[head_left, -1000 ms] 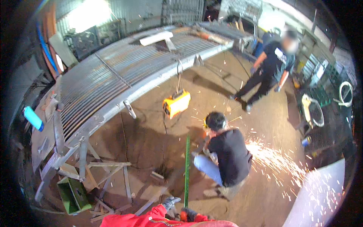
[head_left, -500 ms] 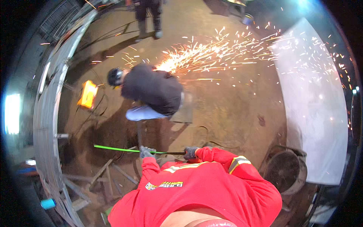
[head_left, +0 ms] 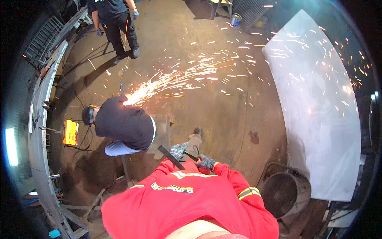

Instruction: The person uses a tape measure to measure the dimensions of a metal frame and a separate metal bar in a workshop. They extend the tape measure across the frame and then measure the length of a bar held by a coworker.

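A dark metal bar point(head_left: 172, 158) sits low in the middle of the scene, just in front of the red-sleeved chest, slanting up to the left. Both gloved hands are closed on it: the left hand point(head_left: 177, 150) higher, the right hand point(head_left: 206, 163) nearer, probably to steady it. Far left, a crouching person point(head_left: 123, 125) throws sparks point(head_left: 175, 79) over the floor point(head_left: 223, 115).

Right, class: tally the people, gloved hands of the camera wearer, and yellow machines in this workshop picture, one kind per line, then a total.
People besides the wearer: 2, crouching person, standing person
Wearer's gloved hands: 2, left hand, right hand
Yellow machine: 1
Total: 5
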Available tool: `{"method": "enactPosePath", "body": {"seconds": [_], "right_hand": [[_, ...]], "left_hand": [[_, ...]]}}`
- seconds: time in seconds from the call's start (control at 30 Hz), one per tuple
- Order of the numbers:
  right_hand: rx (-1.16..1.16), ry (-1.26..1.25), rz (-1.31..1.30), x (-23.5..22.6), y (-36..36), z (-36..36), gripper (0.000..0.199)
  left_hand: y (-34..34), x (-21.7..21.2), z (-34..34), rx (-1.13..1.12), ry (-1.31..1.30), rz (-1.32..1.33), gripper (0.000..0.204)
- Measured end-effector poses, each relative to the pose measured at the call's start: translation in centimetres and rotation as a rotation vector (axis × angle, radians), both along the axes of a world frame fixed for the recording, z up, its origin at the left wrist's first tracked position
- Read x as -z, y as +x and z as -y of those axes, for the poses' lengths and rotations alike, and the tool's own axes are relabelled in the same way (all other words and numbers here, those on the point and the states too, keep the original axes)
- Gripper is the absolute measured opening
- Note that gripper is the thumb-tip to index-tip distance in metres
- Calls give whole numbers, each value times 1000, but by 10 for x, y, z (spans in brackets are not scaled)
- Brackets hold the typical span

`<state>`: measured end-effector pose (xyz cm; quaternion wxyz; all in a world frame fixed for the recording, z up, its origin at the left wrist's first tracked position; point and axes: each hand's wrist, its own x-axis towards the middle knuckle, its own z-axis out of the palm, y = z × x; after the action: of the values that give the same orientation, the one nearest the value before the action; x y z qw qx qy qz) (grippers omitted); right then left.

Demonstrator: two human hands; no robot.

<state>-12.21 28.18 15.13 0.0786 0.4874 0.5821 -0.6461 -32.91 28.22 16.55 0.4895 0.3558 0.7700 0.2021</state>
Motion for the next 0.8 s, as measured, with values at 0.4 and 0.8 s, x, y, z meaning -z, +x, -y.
{"method": "enactPosePath", "body": {"seconds": [0.4,0.8], "right_hand": [[-187,492,-345,23,127,-371,12],[670,-844,-652,-84,133,-809,52]], "left_hand": [[4,-171,-453,-153,807,-43,13],[-179,-375,-778,-789,1552,14,33]]}}
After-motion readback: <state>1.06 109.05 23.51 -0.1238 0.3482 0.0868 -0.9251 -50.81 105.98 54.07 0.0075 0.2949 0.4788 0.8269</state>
